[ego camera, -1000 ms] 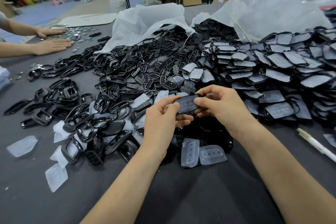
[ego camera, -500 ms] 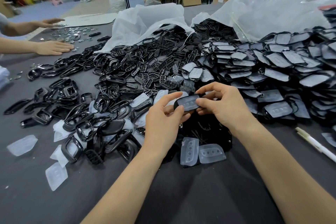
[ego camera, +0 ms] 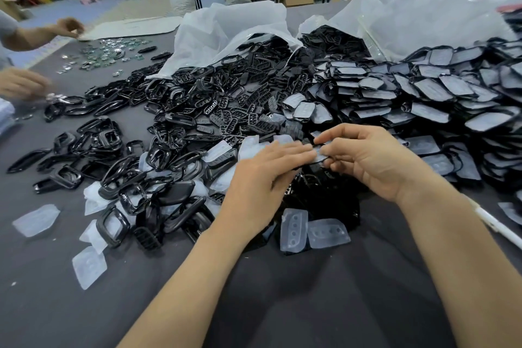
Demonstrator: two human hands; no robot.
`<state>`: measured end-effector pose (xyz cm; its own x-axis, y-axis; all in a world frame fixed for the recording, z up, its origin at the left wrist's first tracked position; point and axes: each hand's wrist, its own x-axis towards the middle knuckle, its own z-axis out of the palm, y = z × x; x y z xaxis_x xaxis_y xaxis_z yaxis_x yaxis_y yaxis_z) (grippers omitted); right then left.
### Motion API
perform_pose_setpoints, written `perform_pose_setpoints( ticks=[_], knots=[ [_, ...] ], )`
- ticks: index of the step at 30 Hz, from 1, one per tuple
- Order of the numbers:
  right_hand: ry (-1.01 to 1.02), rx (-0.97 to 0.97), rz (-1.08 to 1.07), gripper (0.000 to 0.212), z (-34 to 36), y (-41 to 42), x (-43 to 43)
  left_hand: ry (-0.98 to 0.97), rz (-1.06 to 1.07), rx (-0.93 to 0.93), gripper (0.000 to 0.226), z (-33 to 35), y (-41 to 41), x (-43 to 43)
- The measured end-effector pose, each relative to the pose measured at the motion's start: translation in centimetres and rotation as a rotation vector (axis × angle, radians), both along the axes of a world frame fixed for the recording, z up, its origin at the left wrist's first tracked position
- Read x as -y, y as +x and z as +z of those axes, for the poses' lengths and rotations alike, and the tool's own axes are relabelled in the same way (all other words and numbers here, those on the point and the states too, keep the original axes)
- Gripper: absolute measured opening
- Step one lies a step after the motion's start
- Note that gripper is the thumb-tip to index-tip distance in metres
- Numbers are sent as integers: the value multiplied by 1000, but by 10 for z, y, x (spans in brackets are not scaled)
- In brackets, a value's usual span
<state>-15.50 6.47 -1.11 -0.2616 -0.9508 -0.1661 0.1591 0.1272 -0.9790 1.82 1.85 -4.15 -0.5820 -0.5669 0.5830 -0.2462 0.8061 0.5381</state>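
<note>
Mostly hidden shell point(ego camera: 318, 154), right hand point(ego camera: 372, 162) pinching

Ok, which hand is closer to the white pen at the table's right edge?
Right. The right hand, pinching the key-fob part, is up-left of the white pen; the left hand lies farther left, beyond the right one.
</note>
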Motion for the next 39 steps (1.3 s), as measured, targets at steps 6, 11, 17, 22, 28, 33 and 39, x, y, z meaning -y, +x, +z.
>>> perform_pose_setpoints(
  ticks=[6, 11, 17, 22, 28, 33, 39],
  knots=[
    [-23, 130, 102, 22, 4, -7, -4, 669, -7, -319, 39, 4, -5, -3],
    [-24, 200, 137, 20, 5, -6, -4, 1146, -234, -591, 23, 1, -7, -1],
    [-20, 380, 119, 11, 4, -3, -1, 1292, -295, -658, 28, 0, -6, 1],
    [-21, 344, 124, 15, 1, 0, 0, 1333, -301, -676, 29, 0, -6, 1],
    [-23, 346, 38, 21, -2, 3, 2, 1368, -405, -671, 33, 2, -7, -3],
    [-64, 364, 14, 19, -3, 6, 3, 1394, -421, -706, 33, 0, -7, -3],
    [-104, 373, 29, 14, -4, 9, 5, 1342, -459, -724, 30, -2, -5, -1]
  ],
)
